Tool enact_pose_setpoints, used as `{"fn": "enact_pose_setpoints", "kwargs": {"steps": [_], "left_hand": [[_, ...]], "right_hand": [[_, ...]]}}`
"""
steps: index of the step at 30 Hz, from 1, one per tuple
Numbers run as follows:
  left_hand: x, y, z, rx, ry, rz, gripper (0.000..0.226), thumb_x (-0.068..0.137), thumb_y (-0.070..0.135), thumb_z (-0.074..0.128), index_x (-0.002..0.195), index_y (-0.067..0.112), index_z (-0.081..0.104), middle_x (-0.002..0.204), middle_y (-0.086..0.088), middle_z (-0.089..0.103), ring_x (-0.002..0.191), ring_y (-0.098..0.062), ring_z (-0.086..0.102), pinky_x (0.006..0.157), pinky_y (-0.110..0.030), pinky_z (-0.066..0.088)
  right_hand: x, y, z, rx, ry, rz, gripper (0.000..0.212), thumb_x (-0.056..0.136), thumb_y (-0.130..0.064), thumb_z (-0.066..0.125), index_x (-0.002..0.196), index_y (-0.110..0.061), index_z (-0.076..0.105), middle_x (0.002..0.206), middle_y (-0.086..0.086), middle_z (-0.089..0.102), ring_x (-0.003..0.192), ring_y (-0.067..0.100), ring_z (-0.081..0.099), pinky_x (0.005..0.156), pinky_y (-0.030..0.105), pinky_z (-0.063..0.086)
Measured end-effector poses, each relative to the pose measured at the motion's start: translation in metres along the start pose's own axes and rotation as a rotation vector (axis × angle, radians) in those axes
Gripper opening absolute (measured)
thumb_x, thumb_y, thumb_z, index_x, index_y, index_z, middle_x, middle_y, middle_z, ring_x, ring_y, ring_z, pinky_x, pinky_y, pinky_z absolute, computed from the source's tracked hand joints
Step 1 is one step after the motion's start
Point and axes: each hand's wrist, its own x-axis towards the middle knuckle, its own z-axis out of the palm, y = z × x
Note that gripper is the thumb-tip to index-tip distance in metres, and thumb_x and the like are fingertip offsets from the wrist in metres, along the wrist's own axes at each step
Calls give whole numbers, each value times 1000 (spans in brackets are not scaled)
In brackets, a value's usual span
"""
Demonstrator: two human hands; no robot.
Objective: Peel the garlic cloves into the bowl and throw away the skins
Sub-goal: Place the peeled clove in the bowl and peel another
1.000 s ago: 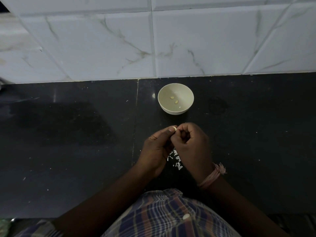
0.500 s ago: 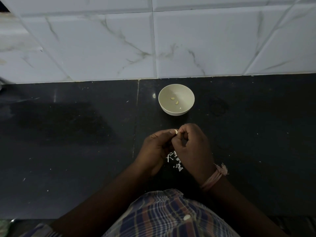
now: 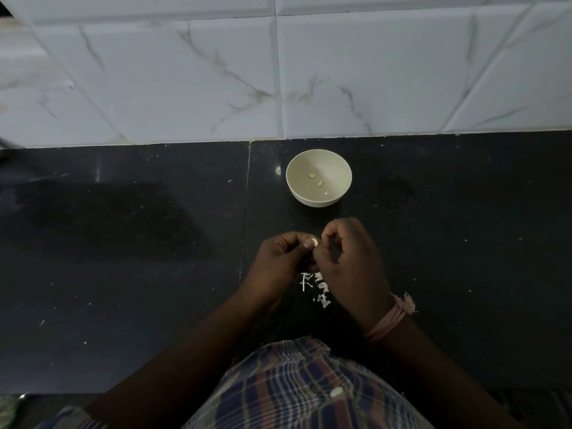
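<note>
Two hands: meet over the black counter (image 3: 123, 274), just in front of the bowl (image 3: 318, 201), seen from the head camera.
Left hand (image 3: 278, 261): fingers curled, thumb and forefinger pinching a pale garlic clove (image 3: 314, 242) at its tip.
Right hand (image 3: 349, 261): fingers bent inward, their tips at the same clove from the other side (whether they truly pinch it or only touch its skin cannot be told in this dim light).
Garlic clove: held in the air between both hands, near the bowl's front edge but apart from it.
Bowl: small, cream-coloured, upright on the counter close to the tiled wall (image 3: 185, 72); two peeled cloves (image 3: 315, 179) lie apart on its bottom, with a smaller pale bit nearer the front.
Skins (image 3: 318, 287): a scatter of white scraps on the counter, below and between the two hands, partly hidden by them.
Wrist thread (image 3: 390, 317): pinkish, wound round the right wrist, frayed end sticking out.
Shirt (image 3: 294, 385): checked, with a pale button, at the bottom edge.
</note>
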Motion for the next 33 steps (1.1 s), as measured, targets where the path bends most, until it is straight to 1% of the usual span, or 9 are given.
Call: {"fn": "enact_pose_setpoints", "kwargs": {"steps": [4, 7, 9, 12, 16, 18, 22, 28, 33], "left_hand": [[0, -4, 0, 37, 6, 23, 21, 102, 1, 51, 93, 3, 70, 88, -18, 71, 82, -28, 67, 78, -39, 58], [-1, -5, 2, -11, 31, 51, 18, 101, -2, 51, 96, 2, 68, 90, -22, 71, 83, -29, 68, 75, -36, 60], [-2, -4, 3, -20, 48, 61, 18, 101, -2, 53, 97, 4, 69, 92, -21, 73, 84, -28, 69, 73, -33, 60], [-3, -1, 4, -30, 54, 82, 14, 99, 1, 58, 102, 0, 71, 93, -21, 74, 81, -23, 69, 74, -29, 59], [-4, -1, -1, 15, 75, 129, 13, 96, 4, 65, 106, -2, 72, 99, -23, 75, 87, -26, 70, 81, -32, 60], [-5, 0, -2, 64, 90, 169, 12, 95, 2, 65, 105, -1, 72, 97, -20, 76, 87, -25, 72, 80, -31, 60], [-7, 2, 0, 165, 80, 241, 14, 96, -4, 62, 100, 3, 72, 92, -7, 78, 85, -19, 75, 77, -28, 60], [-5, 2, -2, 269, 118, 266, 14, 96, -3, 62, 101, 3, 74, 92, -8, 78, 85, -20, 76, 79, -31, 60], [-7, 4, -1, 328, 116, 293, 21, 96, 0, 62, 100, 14, 77, 93, -1, 79, 86, -18, 77, 81, -33, 61]], "right_hand": [[-2, 2, 0, 17, 26, -2, 5, 88, -17, 58, 86, -14, 55, 88, -3, 51, 75, 13, 52, 67, 29, 44], [-2, 7, 2, -18, 34, 35, 18, 93, -23, 43, 83, -13, 54, 83, -1, 51, 72, 15, 50, 67, 37, 45], [-2, 10, 2, -27, 29, 76, 26, 97, -28, 38, 79, -14, 50, 75, -3, 50, 67, 15, 48, 63, 40, 43], [-3, 10, 1, -29, 35, 95, 29, 102, -30, 50, 78, -14, 50, 70, -4, 51, 63, 13, 49, 59, 35, 41], [-3, 6, -1, 63, 45, 97, 2, 95, -11, 63, 95, -12, 62, 88, -1, 64, 79, 9, 61, 70, 24, 48], [-3, 3, -3, 101, 47, 58, 11, 94, -7, 64, 103, -12, 67, 97, -2, 66, 88, 7, 64, 76, 21, 51], [-3, -5, -6, 111, 55, -25, 11, 91, -6, 69, 100, -10, 72, 95, -3, 68, 87, 6, 65, 75, 23, 55], [-5, -9, -4, 87, 76, -25, 10, 86, -5, 74, 93, -11, 72, 88, -2, 68, 77, 6, 64, 69, 23, 53], [-3, -8, -1, 75, 61, 3, 10, 85, -9, 74, 93, -14, 70, 88, -3, 67, 76, 7, 64, 68, 29, 54]]}}
